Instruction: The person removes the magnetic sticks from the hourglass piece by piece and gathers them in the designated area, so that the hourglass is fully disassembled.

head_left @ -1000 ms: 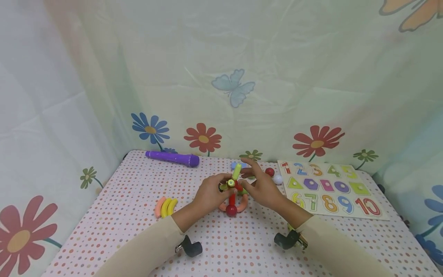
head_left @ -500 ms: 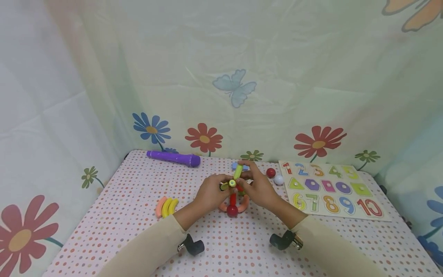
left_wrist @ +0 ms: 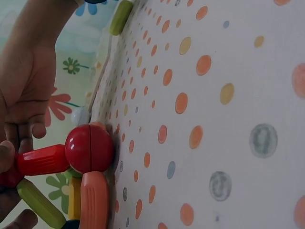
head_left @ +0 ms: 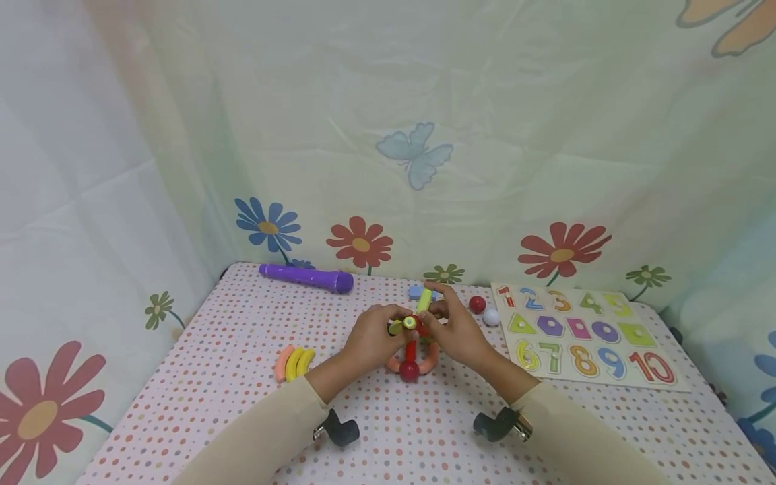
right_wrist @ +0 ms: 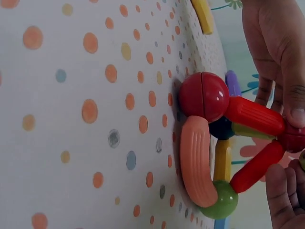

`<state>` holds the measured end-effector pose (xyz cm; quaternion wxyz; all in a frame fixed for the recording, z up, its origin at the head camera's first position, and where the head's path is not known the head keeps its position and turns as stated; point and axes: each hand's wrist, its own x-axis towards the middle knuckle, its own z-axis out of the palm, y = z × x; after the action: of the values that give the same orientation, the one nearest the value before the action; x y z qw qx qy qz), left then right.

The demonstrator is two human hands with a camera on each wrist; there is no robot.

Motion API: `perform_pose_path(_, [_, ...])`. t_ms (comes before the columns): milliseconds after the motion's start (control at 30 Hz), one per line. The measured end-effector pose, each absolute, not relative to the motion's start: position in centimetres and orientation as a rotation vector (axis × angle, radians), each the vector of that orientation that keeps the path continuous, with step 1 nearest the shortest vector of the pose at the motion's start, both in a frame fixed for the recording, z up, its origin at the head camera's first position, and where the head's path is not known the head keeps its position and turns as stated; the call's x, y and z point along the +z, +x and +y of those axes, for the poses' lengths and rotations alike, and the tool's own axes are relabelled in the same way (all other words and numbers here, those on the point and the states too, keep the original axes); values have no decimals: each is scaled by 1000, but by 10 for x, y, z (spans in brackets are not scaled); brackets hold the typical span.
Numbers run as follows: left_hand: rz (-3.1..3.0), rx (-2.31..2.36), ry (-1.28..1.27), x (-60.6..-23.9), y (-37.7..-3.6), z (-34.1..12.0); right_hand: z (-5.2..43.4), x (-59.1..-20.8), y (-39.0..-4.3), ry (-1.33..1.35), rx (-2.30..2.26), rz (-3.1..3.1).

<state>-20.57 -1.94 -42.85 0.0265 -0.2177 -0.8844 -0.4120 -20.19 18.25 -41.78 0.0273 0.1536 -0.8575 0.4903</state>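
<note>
Plastic rods and balls are being held together mid-table on the dotted cloth.
Numerals 1 to 10 are showing on the puzzle board (head_left: 582,337) at right. Left hand (head_left: 371,340) and right hand (head_left: 457,330) are both pinching the top of the rod-and-ball toy (head_left: 412,343), fingers curled; its upper joint is hiding behind fingertips.

Colourful, seemingly magnetic rod-and-ball structure (head_left: 411,343), upright

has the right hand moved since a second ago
Yes. The right hand has closed in leftward on the toy's top, away from the number puzzle board, and now pinches the green stick.
</note>
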Motion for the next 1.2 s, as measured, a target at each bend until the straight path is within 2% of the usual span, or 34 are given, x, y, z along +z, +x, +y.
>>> perform_pose_path(400, [-2784, -1265, -637, -427, -205, -19, 217, -414, -192, 448, 1433, -2663])
perform_pose_path(833, [-2809, -1279, -620, -425, -205, -20, 267, -410, -166, 319, 1170, -2825])
perform_pose_path(1200, [-2845, -1281, -598, -424, -206, -19, 299, -410, -143, 332, 1020, -2920])
